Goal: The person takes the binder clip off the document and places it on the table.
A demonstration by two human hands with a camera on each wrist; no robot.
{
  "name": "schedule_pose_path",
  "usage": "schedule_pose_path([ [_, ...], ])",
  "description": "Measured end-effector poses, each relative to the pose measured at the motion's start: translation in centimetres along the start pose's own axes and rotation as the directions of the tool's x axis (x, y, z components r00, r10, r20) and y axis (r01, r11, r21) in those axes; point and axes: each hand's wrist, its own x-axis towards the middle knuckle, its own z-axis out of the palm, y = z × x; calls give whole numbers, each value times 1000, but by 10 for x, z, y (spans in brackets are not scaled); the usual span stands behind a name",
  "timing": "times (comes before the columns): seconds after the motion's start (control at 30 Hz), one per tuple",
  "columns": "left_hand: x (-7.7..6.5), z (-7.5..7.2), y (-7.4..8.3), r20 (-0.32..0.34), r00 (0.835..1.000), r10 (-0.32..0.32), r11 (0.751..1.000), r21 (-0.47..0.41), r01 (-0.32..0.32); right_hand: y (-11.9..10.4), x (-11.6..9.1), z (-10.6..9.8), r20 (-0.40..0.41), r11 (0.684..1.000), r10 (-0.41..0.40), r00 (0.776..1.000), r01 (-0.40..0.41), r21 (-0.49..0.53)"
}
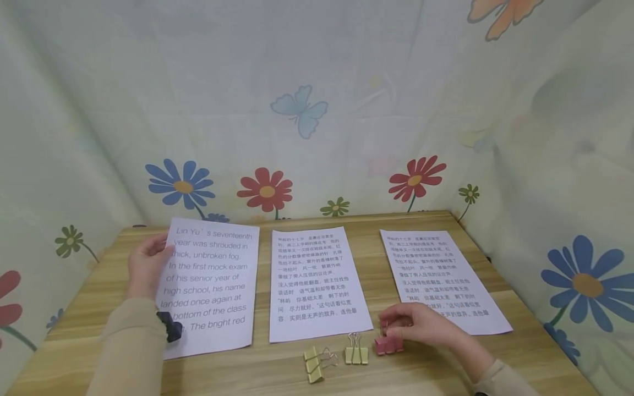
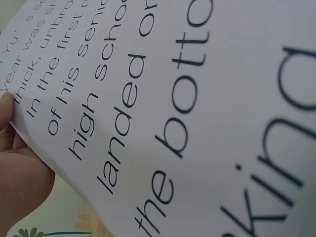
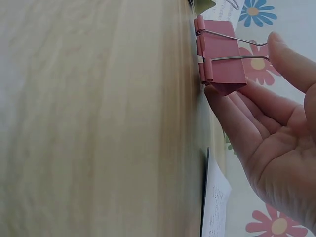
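My left hand [image 1: 145,267] pinches the left edge of a sheet with large English print [image 1: 213,286], thumb in front and fingers behind. The left wrist view shows that sheet [image 2: 113,98] close up, tilted, with the thumb on its edge. On the right, my right hand [image 1: 428,325] holds a pink binder clip [image 1: 388,345] at the table's near side. Seen from the right wrist, the thumb is at the clip's wire handles and the fingers are behind its pink body [image 3: 224,57].
Two sheets of Chinese print lie on the wooden table [image 1: 238,374], one in the middle [image 1: 317,286] and one at right [image 1: 436,275], partly under the right hand in view. Two yellow binder clips [image 1: 313,364] sit left of the pink one. A flowered cloth [image 1: 346,148] hangs behind.
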Motion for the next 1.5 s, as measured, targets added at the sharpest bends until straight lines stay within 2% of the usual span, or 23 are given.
schedule_pose_path([
  [0.2,0,1,-3,0,1000,8,1000,1,-8,1,1,2,-13,999,-14,1000,14,-51],
  [0.4,2,1,-5,13,999,-39,999,24,39,3,2,2,-30,994,-35,999,32,-102],
  [0.57,3,1,-7,11,999,-41,999,29,41,2,1,-2,-52,984,-80,995,71,-161],
  [0.77,4,2,-8,8,999,-36,999,24,36,-3,4,-6,-119,974,-92,989,65,-217],
  [0.9,4,3,-8,4,1000,-28,999,18,28,-5,9,-8,-170,963,-142,975,96,-251],
  [1.13,3,5,-5,8,999,-32,999,29,31,-7,16,-11,-223,965,-134,966,77,-250],
  [1.33,4,5,-7,5,997,-74,997,37,74,-9,19,-12,-230,967,-137,963,80,-242],
  [1.5,3,7,-6,-26,999,-21,995,95,23,-10,22,-14,-235,967,-147,961,89,-240],
])
